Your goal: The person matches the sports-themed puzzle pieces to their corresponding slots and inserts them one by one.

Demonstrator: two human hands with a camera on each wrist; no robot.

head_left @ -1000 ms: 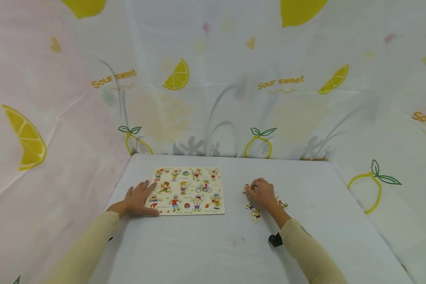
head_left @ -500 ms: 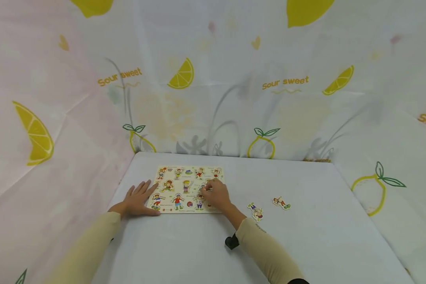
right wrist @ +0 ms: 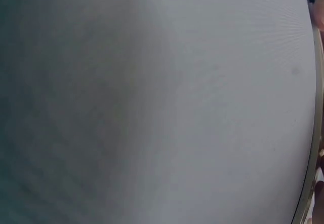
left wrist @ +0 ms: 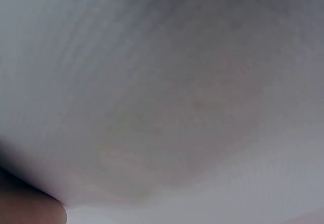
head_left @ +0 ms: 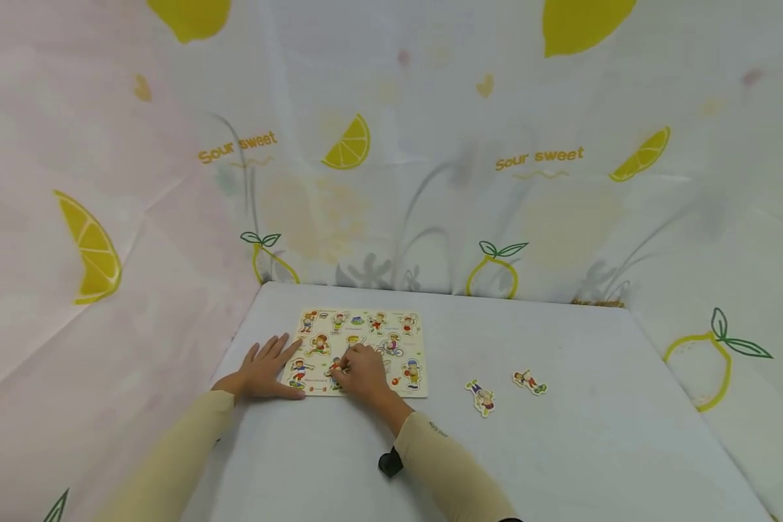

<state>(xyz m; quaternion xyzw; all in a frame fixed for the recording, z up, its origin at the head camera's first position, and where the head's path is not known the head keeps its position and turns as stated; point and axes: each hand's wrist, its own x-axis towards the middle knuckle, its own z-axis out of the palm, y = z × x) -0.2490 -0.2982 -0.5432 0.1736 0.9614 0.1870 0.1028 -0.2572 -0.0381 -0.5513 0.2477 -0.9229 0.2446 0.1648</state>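
Note:
A cream puzzle board [head_left: 401, 392] printed with sports figures lies flat on the white table. My left hand [head_left: 265, 371] rests at its left edge with fingers spread, the index fingertip and thumb reaching onto the board. My right hand [head_left: 364, 373] is over the lower middle of the board, pinching a small figure-shaped puzzle piece [head_left: 335, 367] between thumb and fingers, close over the bottom-row roller skater. The hand hides part of the piece and the neighbouring figures. In the right wrist view the board's edge [right wrist: 313, 133] runs down the right side, with a bit of hand above it.
Two loose puzzle pieces lie to the right of the board: one with purple trousers [head_left: 481, 398] and one with a green end [head_left: 530, 381]. A cloth wall [head_left: 424, 203] with lemon prints stands behind the table. The left wrist view shows mostly blurred white tabletop.
My right hand has picked a puzzle piece off the table on the right and carried it left across the board to the bottom row. The left hand stays on the board's edge.

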